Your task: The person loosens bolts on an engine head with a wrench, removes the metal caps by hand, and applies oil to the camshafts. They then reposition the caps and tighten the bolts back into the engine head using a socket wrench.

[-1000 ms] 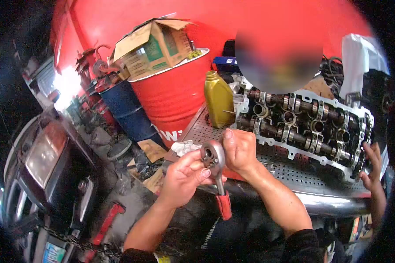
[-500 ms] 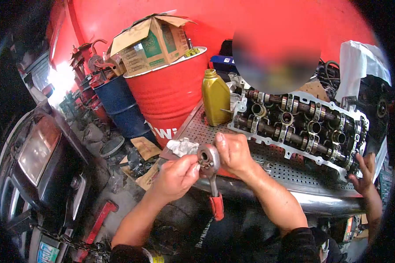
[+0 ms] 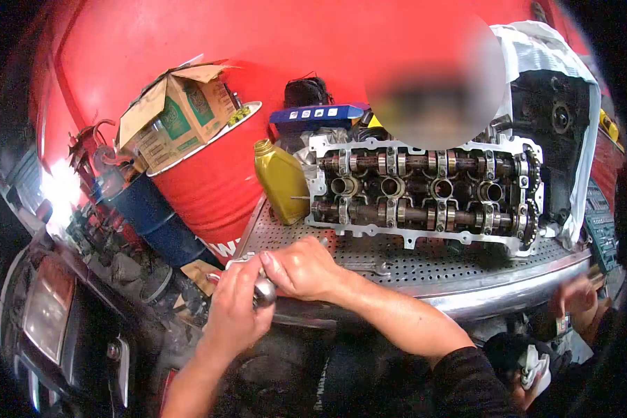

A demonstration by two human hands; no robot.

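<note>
Left hand and right hand clamp the ratchet head at the perforated table's front-left edge.

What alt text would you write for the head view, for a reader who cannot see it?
The left hand and right hand clasp a metal tool at the edge of a perforated bench; behind stand a cylinder head and gold oil bottle.

Perforated metal bench, cylinder head, gold oil bottle
</note>
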